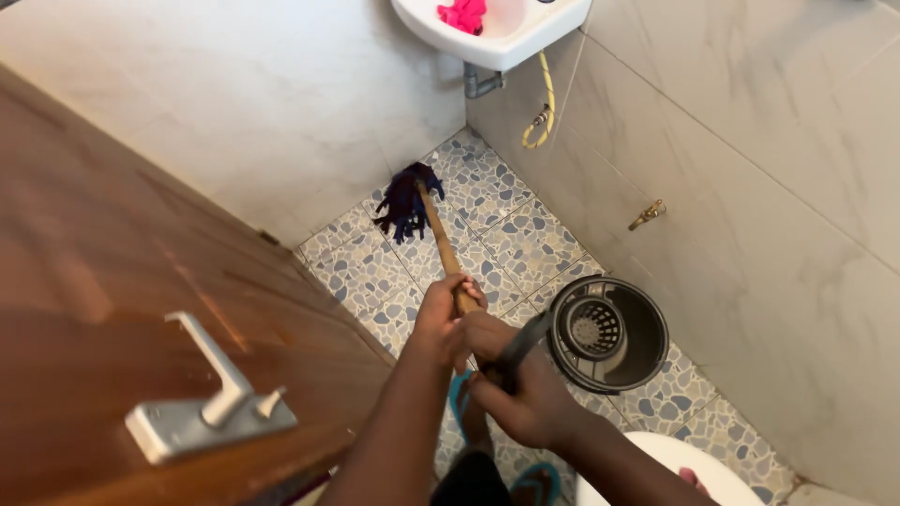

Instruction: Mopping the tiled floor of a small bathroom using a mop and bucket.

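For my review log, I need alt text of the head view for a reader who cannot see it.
Both hands, left hand and right hand, grip a wooden mop handle, its dark mop head on the pebble-pattern floor. A black bucket stands at right, a wooden door at left, a sink above.

1. The mop handle (pixel 441 234) looks like bare, matt wood, pale brown and a little rough; the left hand (pixel 441 319) and the right hand (pixel 520 384) close around its near end.
2. The mop head (pixel 405 201), at the far end of the handle, is a tuft of dark blue and purple cloth strands.
3. The bucket (pixel 609 333), just right of the handle, is dark grey plastic with a dull sheen.
4. The floor (pixel 511 230) beneath the mop is pebble-patterned tile, lightly glossy.
5. The door (pixel 94 281), left of the handle, is polished brown wood; its lever handle (pixel 211 389) is brushed metal.
6. The basin (pixel 497 42), beyond the mop head, is glossy white ceramic holding pink cloth (pixel 462 14).
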